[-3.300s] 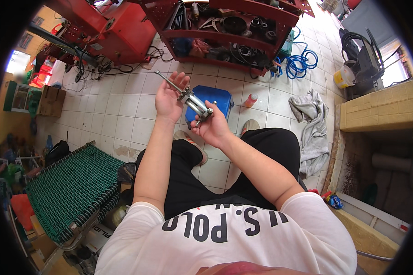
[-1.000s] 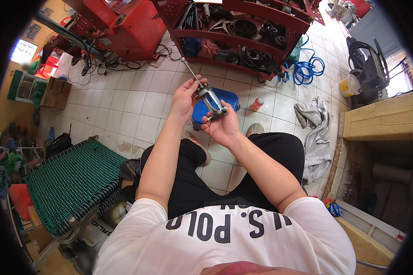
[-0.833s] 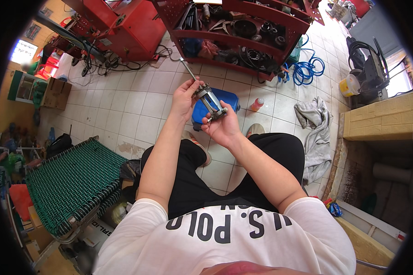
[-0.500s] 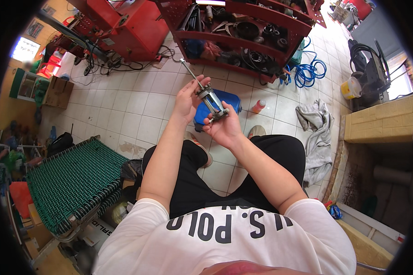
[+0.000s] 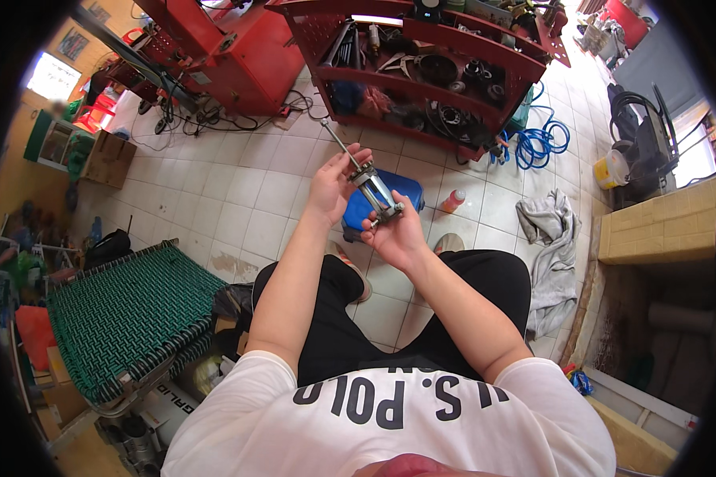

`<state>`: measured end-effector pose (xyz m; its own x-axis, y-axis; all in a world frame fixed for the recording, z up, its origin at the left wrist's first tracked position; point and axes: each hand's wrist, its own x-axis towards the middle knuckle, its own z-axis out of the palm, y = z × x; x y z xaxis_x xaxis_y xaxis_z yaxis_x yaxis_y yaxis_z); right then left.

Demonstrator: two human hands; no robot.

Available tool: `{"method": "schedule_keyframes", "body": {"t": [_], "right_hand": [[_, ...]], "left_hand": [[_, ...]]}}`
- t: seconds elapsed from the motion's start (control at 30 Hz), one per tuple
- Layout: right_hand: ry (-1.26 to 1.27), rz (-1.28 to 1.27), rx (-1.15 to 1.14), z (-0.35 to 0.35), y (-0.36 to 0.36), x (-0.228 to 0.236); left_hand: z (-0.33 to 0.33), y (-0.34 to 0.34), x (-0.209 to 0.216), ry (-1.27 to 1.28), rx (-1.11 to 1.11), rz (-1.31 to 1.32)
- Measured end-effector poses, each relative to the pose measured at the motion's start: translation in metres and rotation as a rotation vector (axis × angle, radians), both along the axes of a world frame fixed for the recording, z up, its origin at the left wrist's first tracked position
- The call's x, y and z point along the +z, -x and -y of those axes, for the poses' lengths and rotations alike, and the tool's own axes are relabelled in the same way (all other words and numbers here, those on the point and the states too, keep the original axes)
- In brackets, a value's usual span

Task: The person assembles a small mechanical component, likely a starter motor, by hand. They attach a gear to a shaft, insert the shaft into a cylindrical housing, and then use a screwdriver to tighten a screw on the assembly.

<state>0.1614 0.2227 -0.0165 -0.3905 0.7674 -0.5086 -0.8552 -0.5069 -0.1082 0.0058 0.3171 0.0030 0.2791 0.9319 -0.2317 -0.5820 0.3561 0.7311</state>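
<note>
A silver pneumatic cylinder [image 5: 374,189] with a long thin rod is held in front of me, above a blue plastic box [image 5: 410,189]. The rod slants up and away to the left. My left hand [image 5: 330,191] is closed at the rod end, its fingers up against the rod and the upper cap. Around the lower end cap, where small fittings stick out, my right hand [image 5: 398,237] is wrapped. Part of the box is hidden behind the cylinder and my hands.
A bottle of pinkish liquid [image 5: 453,200] stands on the tiles right of the box. Farther right lies a grey cloth [image 5: 550,254]. Ahead stands a red tool cart [image 5: 422,91] full of parts, with a coiled blue hose [image 5: 542,145] beside it. A green woven seat [image 5: 135,310] is at my left.
The whole view has shifted slightly, so the scene sits lower in the picture. Both hands keep hold of the cylinder at nearly the same tilt.
</note>
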Motion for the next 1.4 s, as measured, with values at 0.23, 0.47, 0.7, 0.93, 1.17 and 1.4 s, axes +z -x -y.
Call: {"method": "schedule_keyframes", "body": {"t": [0.23, 0.47, 0.7, 0.93, 1.17, 1.4], "right_hand": [[-0.057, 0.017, 0.039, 0.000, 0.001, 0.004], [-0.027, -0.009, -0.001, 0.000, -0.002, 0.003], [-0.045, -0.001, 0.033, 0.002, -0.004, 0.006], [-0.046, -0.016, 0.023, 0.006, -0.009, 0.006], [-0.073, -0.011, 0.083, 0.007, -0.009, 0.010], [-0.096, 0.020, 0.067, 0.007, -0.012, 0.011]], "left_hand": [[-0.008, 0.008, -0.033, -0.073, 0.079, -0.139], [-0.001, 0.006, -0.003, -0.024, 0.003, -0.009], [-0.007, 0.013, -0.034, -0.107, 0.046, -0.024], [0.012, 0.006, -0.002, -0.076, -0.001, 0.048], [0.009, 0.012, -0.027, -0.122, 0.041, 0.050], [0.017, -0.001, 0.006, -0.058, 0.040, 0.130]]}}
